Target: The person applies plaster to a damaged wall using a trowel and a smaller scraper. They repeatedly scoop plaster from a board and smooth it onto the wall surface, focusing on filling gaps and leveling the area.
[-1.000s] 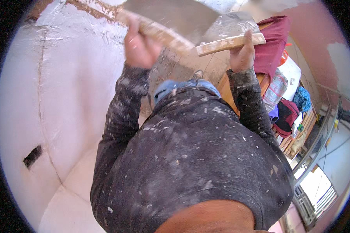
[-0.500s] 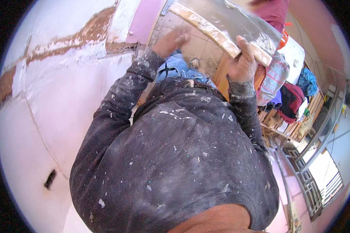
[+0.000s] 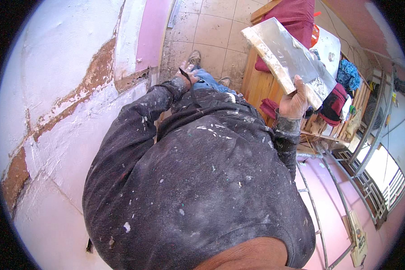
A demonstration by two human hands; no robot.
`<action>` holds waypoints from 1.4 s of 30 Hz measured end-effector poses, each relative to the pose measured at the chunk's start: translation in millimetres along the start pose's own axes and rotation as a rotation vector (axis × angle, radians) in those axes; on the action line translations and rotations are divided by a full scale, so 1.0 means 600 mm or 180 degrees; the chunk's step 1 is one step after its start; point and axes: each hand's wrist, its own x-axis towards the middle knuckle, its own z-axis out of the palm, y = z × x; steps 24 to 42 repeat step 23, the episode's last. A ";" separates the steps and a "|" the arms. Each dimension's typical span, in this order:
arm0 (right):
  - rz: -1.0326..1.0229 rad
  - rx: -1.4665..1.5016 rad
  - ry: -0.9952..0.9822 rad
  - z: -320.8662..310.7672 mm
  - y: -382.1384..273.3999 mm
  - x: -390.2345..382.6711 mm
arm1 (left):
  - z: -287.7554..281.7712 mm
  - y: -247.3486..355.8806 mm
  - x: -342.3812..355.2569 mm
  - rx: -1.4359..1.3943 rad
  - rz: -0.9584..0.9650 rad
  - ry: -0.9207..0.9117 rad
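Observation:
My right hand (image 3: 293, 104) grips the near edge of a plastering board (image 3: 297, 56), thumb on top. The board is a flat grey sheet with a pale wooden strip (image 3: 270, 60) along one long side. White plaster is smeared over its near right end. My left hand (image 3: 185, 80) is low by the blue jeans (image 3: 208, 80), beside the wall, with plaster on its fingers. Its fingers look apart and hold nothing that I can see. A thin black strap (image 3: 192, 90) crosses in front of that hand.
On the left stands a white wall (image 3: 54, 148) with a bare brown strip (image 3: 101, 67). Ahead lies a tiled floor (image 3: 213, 33). A wooden bench (image 3: 254, 83) with a maroon cloth (image 3: 297, 18) and bags is at the right. Metal poles (image 3: 312, 207) stand behind it.
The board has moved right, away from the wall, in my right hand. My left hand has dropped lower and nearer to my body. My view has shifted, showing more floor.

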 end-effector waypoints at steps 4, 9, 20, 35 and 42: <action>-0.0234 -0.0169 -0.0205 -0.018 -0.001 0.027 | 0.011 -0.028 -0.010 0.0144 0.0288 0.0563; -0.0198 -0.0004 -0.0280 -0.025 -0.032 0.029 | -0.022 -0.019 -0.087 -0.0986 0.0206 0.1447; -0.0106 -0.0010 -0.0256 -0.073 -0.050 0.063 | -0.312 0.010 -0.220 -0.1404 0.1068 0.3334; 0.0023 0.0120 -0.0325 -0.070 -0.062 0.065 | -0.331 0.012 -0.221 -0.1429 0.1188 0.3583; 0.0023 0.0120 -0.0325 -0.070 -0.062 0.065 | -0.331 0.012 -0.221 -0.1429 0.1188 0.3583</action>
